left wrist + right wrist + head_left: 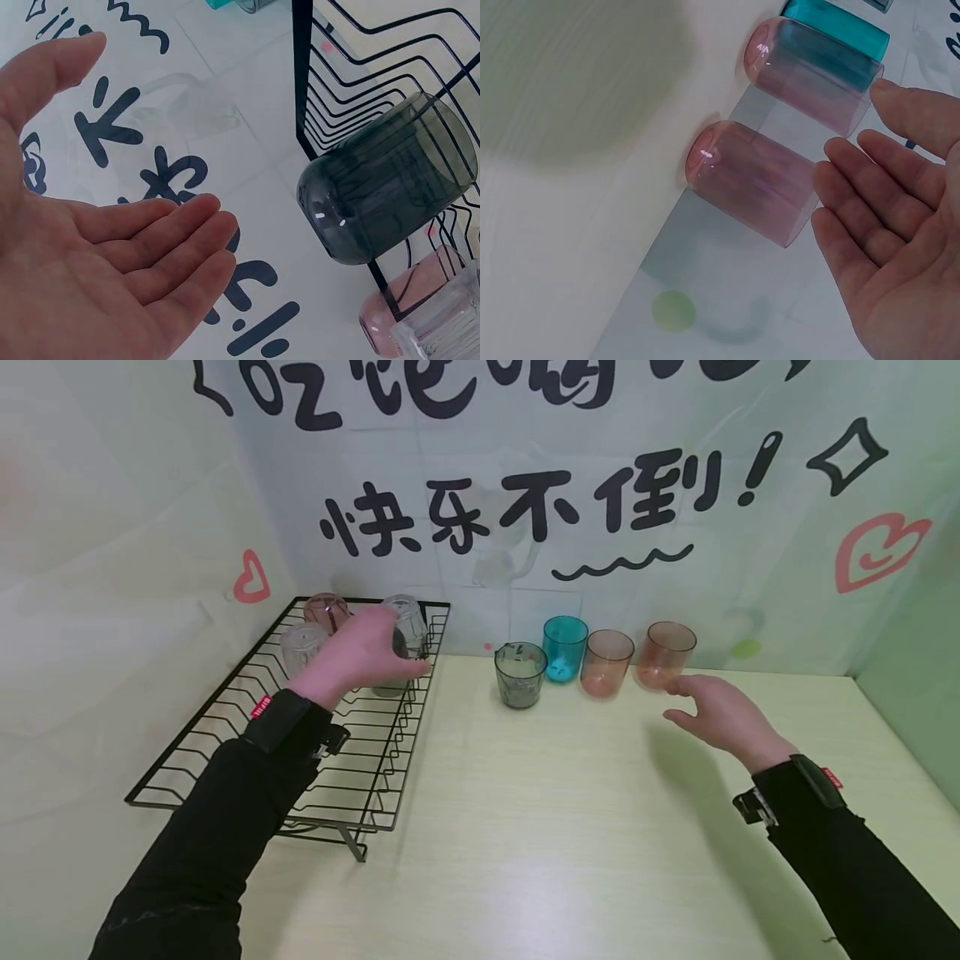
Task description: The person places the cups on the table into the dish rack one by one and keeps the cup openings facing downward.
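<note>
My left hand [356, 652] reaches over the black wire rack [378, 760], thumb spread away from loosely bent fingers, nothing in its grasp. Partly hidden behind it is a dark grey glass [382, 187], upside down on the rack, apart from the fingers in the left wrist view. A clear glass [405, 620] stands behind the hand. To the right, my right hand [723, 718] hovers with relaxed fingers beside a pink glass [664, 656] upright on the table. In the right wrist view its fingertips [821, 176] come right up to this glass's rim; the palm is bare.
Left of that pink glass, a second pink glass [607, 668], a teal glass [564, 652] and a smaller grey glass [521, 675] stand in a row near the back wall. Another pink glass [324, 608] and a clear glass [300, 647] sit at the rack's far left.
</note>
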The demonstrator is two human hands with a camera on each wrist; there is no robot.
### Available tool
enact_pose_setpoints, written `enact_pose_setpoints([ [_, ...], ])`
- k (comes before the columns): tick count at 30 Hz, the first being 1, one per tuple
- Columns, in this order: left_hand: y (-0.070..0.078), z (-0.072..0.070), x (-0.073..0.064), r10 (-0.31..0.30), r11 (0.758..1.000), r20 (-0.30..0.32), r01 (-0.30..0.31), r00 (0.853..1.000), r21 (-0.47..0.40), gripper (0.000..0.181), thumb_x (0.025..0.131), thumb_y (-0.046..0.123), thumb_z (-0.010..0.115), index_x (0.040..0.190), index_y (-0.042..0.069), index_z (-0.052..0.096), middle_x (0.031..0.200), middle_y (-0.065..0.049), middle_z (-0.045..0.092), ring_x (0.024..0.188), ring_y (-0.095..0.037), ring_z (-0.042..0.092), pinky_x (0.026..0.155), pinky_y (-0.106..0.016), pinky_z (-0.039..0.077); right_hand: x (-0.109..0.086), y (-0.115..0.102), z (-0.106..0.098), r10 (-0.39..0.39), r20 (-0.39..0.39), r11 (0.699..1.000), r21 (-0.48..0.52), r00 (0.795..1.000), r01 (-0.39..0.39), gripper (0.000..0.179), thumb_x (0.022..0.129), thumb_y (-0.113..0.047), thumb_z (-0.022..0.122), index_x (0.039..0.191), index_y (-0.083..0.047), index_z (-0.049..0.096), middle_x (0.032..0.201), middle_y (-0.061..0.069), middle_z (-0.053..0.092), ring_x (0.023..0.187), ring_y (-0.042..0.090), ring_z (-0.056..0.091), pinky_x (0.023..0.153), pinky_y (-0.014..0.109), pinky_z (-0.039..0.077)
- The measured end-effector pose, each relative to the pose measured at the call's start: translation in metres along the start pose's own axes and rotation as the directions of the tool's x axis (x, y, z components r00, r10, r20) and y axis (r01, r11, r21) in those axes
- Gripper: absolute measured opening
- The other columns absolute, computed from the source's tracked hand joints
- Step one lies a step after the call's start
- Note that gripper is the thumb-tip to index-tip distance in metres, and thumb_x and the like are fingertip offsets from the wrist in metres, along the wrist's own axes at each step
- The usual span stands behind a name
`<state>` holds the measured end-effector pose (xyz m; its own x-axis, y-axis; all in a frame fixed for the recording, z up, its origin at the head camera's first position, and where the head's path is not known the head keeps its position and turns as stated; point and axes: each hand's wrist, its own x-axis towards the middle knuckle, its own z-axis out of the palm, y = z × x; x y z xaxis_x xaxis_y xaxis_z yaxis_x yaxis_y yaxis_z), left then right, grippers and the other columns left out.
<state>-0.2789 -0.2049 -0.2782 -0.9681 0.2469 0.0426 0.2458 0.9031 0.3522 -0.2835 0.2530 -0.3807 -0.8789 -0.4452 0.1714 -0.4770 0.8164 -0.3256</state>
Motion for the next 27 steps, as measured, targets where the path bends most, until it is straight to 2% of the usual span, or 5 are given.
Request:
enact_pose_setpoints([
  [7,0.006,0.004,0.0,0.05,0.997,0.038,-0.053,0.998,0.065,0.046,0.081,0.039,0.078,0.088,0.003,0.05,0.08,-0.011,0.046,0.074,-0.028,0.046,0.068,-0.04,0.04,0.004,0.008,-0.001,-0.009,-0.036,1.0,-0.015,0.999,0.008,0.038,0.086,-0.005,0.072,0.121,0.008,0.062,0.114,0.028,0.065,0.108,0.046,0.06,0.092,0.057,0.045],
  [10,0.011,0.005,-0.001,0.045,0.997,0.061,-0.049,0.997,0.06,0.058,0.081,0.04,0.078,0.113,-0.003,0.057,0.103,-0.019,0.058,0.096,-0.034,0.055,0.083,-0.044,0.046,0.006,0.013,0.0,-0.009,-0.062,0.999,-0.033,0.998,0.007,0.038,0.087,-0.004,0.072,0.121,0.009,0.062,0.115,0.028,0.065,0.107,0.046,0.059,0.091,0.057,0.046],
  [14,0.017,0.006,-0.003,0.05,0.998,0.088,-0.052,0.995,0.024,0.077,0.081,0.039,0.078,0.135,-0.007,0.049,0.13,-0.024,0.055,0.118,-0.038,0.052,0.099,-0.05,0.043,0.009,0.02,0.001,0.008,-0.088,0.998,-0.06,0.996,-0.014,0.037,0.087,-0.004,0.072,0.12,0.008,0.063,0.116,0.028,0.065,0.106,0.046,0.059,0.09,0.057,0.046],
  [18,0.022,0.008,-0.007,0.074,0.997,0.106,-0.076,0.992,0.015,0.071,0.08,0.037,0.079,0.13,-0.006,0.052,0.125,-0.022,0.057,0.113,-0.036,0.054,0.098,-0.049,0.044,0.013,0.025,0.001,0.034,-0.108,0.996,-0.074,0.994,-0.042,0.035,0.087,-0.004,0.071,0.118,0.009,0.063,0.114,0.029,0.065,0.105,0.046,0.059,0.089,0.057,0.046],
  [27,0.029,0.015,-0.014,0.102,0.994,0.125,-0.105,0.987,0.02,0.08,0.08,0.038,0.08,0.139,-0.005,0.047,0.137,-0.021,0.053,0.125,-0.035,0.05,0.105,-0.047,0.04,0.016,0.029,0.0,0.054,-0.128,0.995,-0.075,0.99,-0.064,0.034,0.088,-0.003,0.07,0.118,0.01,0.061,0.115,0.03,0.063,0.105,0.047,0.058,0.089,0.057,0.045],
])
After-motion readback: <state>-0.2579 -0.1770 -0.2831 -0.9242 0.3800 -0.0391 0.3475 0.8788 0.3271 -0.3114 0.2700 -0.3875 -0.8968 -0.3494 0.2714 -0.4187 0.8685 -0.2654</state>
